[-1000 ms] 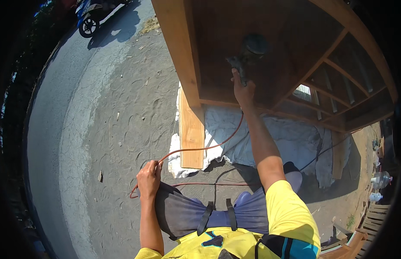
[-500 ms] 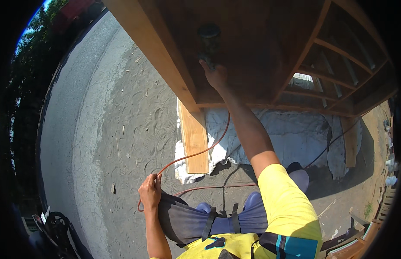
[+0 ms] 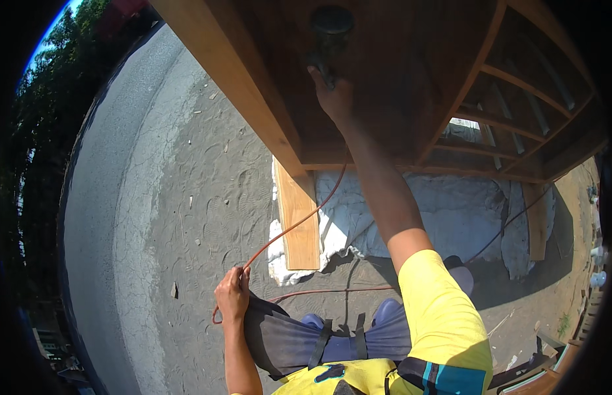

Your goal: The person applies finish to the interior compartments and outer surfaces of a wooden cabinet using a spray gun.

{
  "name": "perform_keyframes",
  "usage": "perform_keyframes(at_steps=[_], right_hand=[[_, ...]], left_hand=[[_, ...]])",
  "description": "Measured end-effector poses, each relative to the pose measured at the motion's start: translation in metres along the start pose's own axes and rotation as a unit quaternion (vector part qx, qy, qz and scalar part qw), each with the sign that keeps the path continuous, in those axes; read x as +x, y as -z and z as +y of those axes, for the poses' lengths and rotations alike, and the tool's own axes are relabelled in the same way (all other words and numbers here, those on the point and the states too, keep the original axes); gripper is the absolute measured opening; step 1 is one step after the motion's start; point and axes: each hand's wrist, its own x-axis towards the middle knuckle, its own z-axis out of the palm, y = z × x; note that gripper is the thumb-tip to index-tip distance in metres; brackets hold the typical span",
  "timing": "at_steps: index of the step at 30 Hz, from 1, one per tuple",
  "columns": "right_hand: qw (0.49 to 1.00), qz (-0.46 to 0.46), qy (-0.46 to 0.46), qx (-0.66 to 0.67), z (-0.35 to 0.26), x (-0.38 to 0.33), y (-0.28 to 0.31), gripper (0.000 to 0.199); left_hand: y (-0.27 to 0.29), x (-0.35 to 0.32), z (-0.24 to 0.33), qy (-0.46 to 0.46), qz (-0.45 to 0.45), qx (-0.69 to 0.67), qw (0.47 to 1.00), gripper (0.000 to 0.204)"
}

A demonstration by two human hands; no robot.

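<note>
My right hand point(image 3: 335, 99) reaches inside a large wooden cabinet point(image 3: 243, 79), its fingers wrapped round the handle of a dark spray gun point(image 3: 332, 25) with a round cup on top. Shade inside the cabinet blurs the gun's details. A reddish-orange air hose point(image 3: 289, 228) runs from near my right forearm down to my left hand point(image 3: 233, 293), which grips it beside my left knee. From there the hose loops back across the ground in front of my feet.
Wooden boards point(image 3: 298, 224) lie under the cabinet's edge on a white sheet point(image 3: 424, 214). Slatted compartments point(image 3: 510, 112) fill the cabinet's right side. Sandy ground borders a paved road point(image 3: 115, 197) at left. Wood pieces point(image 3: 550, 359) lie at lower right.
My right hand and the spray gun have moved slightly up and farther into the cabinet. The left hand keeps its grip on the hose. A dark wheeled vehicle at lower left has mostly left view.
</note>
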Motion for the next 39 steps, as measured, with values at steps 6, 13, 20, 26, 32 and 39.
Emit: perform_keyframes(at_steps=[6,13,20,26,32,39], right_hand=[[0.998,-0.002,-0.033,-0.058,0.044,-0.012,-0.011,0.054],[0.977,-0.078,-0.108,-0.166,0.086,-0.040,-0.003,0.065],[0.984,-0.071,-0.123,-0.106,0.011,-0.023,0.011,0.058],[0.992,0.043,-0.041,0.112,-0.081,0.035,0.019,0.046],[0.978,0.069,-0.004,0.195,-0.090,0.046,0.006,0.041],[0.992,0.014,-0.034,0.125,-0.085,0.027,0.009,0.042]], left_hand=[[-0.004,-0.001,0.001,-0.003,0.003,-0.016,1.000,0.018],[-0.001,-0.004,-0.003,0.009,-0.004,-0.009,1.000,0.017],[-0.001,-0.004,-0.008,0.010,0.007,-0.015,1.000,0.017],[-0.005,-0.001,-0.006,0.004,0.013,-0.032,0.999,0.017],[-0.005,-0.002,-0.002,0.015,0.007,-0.031,0.999,0.018],[-0.001,-0.003,-0.001,0.021,0.016,-0.033,0.999,0.017]])
